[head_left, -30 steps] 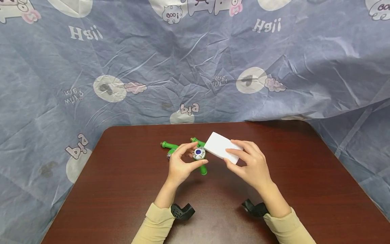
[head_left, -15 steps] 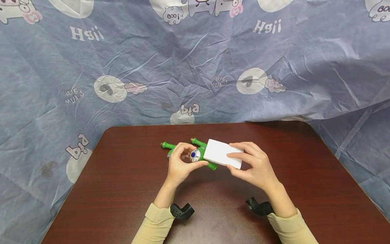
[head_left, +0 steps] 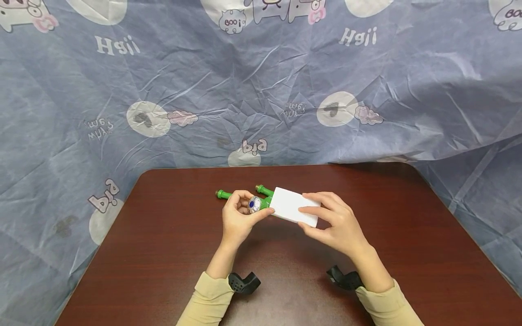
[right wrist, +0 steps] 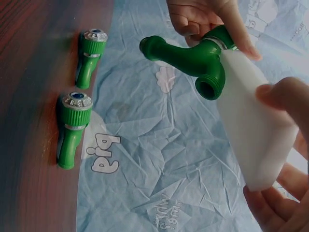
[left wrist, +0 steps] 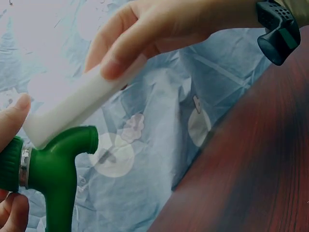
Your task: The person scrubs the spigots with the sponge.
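Note:
My left hand point(head_left: 238, 222) grips a green plastic tap point(right wrist: 203, 60) by its ribbed knob, off the table, with the clear, blue-centred cap point(head_left: 254, 204) facing left. My right hand point(head_left: 336, 224) holds a white sponge block point(head_left: 291, 206) between thumb and fingers. In the left wrist view, the sponge's end touches the tap body point(left wrist: 55, 164) beside the silver collar, near the spout. From the head, the sponge hides much of the tap. The left thumb lies close to the sponge's edge.
Two more green taps lie on the brown table point(head_left: 171, 253) beyond the hands: one tap point(right wrist: 75, 123) and another point(right wrist: 91, 55) in the right wrist view. A blue printed cloth point(head_left: 228, 90) hangs behind the table. Black wrist mounts point(head_left: 244, 283) sit on both forearms.
The tap in my left hand has turned, its cap swinging leftward and its lower end going out of sight behind the sponge. The sponge has come slightly down and left against it.

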Demonstrator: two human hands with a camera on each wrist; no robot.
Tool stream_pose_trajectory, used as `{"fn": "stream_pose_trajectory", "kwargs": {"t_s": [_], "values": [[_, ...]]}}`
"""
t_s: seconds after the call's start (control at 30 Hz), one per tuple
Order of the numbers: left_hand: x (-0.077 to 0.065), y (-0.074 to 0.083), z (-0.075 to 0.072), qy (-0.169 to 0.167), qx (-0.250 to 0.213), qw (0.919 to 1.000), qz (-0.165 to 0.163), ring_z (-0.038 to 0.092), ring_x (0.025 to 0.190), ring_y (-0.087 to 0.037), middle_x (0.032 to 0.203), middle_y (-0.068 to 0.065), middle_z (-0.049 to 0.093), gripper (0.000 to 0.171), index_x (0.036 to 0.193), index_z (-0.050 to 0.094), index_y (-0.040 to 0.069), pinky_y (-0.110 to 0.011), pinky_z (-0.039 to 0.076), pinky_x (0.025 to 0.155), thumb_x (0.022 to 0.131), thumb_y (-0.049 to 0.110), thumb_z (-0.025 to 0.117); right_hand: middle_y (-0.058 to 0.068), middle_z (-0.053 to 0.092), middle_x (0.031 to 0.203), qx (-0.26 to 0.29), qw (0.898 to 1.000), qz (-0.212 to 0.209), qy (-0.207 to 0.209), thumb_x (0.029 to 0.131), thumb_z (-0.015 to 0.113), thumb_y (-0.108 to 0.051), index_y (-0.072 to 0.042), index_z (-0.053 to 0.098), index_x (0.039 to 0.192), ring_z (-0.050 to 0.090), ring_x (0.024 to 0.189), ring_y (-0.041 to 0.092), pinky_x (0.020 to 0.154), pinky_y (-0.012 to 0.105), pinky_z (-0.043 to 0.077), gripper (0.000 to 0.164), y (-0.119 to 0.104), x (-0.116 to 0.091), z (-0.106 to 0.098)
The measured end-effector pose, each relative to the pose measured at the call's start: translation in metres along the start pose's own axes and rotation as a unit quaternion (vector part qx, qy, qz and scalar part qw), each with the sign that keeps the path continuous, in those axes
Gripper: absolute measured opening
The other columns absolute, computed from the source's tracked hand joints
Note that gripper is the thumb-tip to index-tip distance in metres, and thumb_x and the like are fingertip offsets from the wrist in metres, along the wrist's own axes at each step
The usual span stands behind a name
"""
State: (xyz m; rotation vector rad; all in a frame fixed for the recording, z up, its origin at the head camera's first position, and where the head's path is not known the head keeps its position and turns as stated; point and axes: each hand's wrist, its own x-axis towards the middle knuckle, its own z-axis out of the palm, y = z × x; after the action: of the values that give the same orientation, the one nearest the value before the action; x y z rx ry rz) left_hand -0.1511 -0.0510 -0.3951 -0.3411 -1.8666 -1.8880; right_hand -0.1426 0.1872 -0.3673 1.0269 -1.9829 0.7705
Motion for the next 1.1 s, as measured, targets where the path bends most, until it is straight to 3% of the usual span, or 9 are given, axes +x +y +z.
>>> {"fn": "stream_pose_trajectory", "kwargs": {"t_s": [0.07,0.2,0.33,0.47,0.57,0.67,0.83,1.1], "values": [[-0.001,-0.004,0.001,-0.001,-0.014,0.9997,0.022,0.045,0.051,-0.008,0.07,-0.003,0.054,0.048,0.091,0.054,0.008,-0.017,0.04,0.043,0.06,0.015,0.09,0.01,0.065,0.11,-0.017,1.0,-0.002,0.004,0.079,0.067,-0.026,-0.013,0.074,0.095,0.058,0.095,0.027,0.075,0.033,0.044,0.022,0.0,0.0,0.001],[-0.001,-0.005,0.002,0.004,-0.034,0.9988,0.035,0.044,0.051,-0.005,0.08,-0.002,0.057,0.048,0.091,0.05,0.009,-0.016,0.037,0.041,0.064,0.016,0.088,0.01,0.065,0.109,-0.043,0.998,0.008,0.034,0.078,0.067,-0.027,-0.012,0.074,0.093,0.058,0.094,0.028,0.075,0.033,0.044,0.022,0.001,0.0,-0.001],[-0.001,-0.002,0.0,0.009,-0.015,0.9997,0.016,0.038,0.047,-0.008,0.09,-0.007,0.057,0.044,0.099,0.056,0.004,-0.018,0.035,0.041,0.066,0.009,0.086,0.012,0.065,0.109,-0.02,0.999,-0.021,0.031,0.077,0.068,-0.025,-0.012,0.074,0.094,0.058,0.094,0.028,0.074,0.032,0.044,0.021,0.001,0.0,-0.001],[0.001,0.004,0.0,-0.001,-0.013,0.9999,0.002,0.038,0.044,-0.009,0.087,-0.01,0.061,0.041,0.101,0.064,0.0,-0.018,0.035,0.041,0.065,0.0,0.084,0.013,0.065,0.109,-0.013,0.999,-0.039,0.023,0.077,0.068,-0.023,-0.012,0.074,0.094,0.058,0.094,0.029,0.073,0.034,0.045,0.021,0.001,0.001,0.0],[0.001,0.008,-0.001,-0.021,-0.051,0.9983,-0.021,0.052,0.047,-0.009,0.076,-0.011,0.064,0.041,0.099,0.061,-0.005,-0.018,0.043,0.044,0.064,-0.005,0.083,0.013,0.065,0.109,-0.028,0.999,-0.031,0.027,0.077,0.067,-0.023,-0.012,0.074,0.093,0.058,0.093,0.029,0.072,0.035,0.045,0.021,0.0,0.001,0.001],[0.001,0.008,0.0,-0.05,-0.091,0.994,-0.036,0.062,0.056,-0.011,0.082,-0.01,0.062,0.044,0.102,0.057,-0.009,-0.023,0.051,0.049,0.065,-0.01,0.08,0.013,0.065,0.109,-0.046,0.998,-0.02,0.039,0.077,0.067,-0.023,-0.011,0.074,0.093,0.058,0.093,0.03,0.072,0.036,0.046,0.021,0.001,0.002,0.001],[0.001,0.001,-0.001,-0.099,-0.118,0.9877,-0.029,0.061,0.066,-0.015,0.094,-0.013,0.049,0.046,0.109,0.058,-0.012,-0.024,0.054,0.056,0.067,-0.015,0.076,0.013,0.065,0.109,-0.067,0.996,-0.007,0.062,0.075,0.068,-0.022,-0.011,0.074,0.093,0.059,0.092,0.032,0.075,0.037,0.046,0.022,0.003,0.002,0.0],[0.0,0.003,-0.001,-0.146,-0.127,0.9781,-0.077,0.062,0.068,-0.016,0.101,-0.007,0.049,0.051,0.113,0.056,-0.011,-0.024,0.055,0.063,0.065,-0.023,0.068,0.013,0.065,0.109,-0.047,0.997,-0.005,0.065,0.077,0.068,-0.025,-0.011,0.074,0.093,0.058,0.094,0.032,0.074,0.036,0.045,0.022,0.003,0.002,-0.001]]}}
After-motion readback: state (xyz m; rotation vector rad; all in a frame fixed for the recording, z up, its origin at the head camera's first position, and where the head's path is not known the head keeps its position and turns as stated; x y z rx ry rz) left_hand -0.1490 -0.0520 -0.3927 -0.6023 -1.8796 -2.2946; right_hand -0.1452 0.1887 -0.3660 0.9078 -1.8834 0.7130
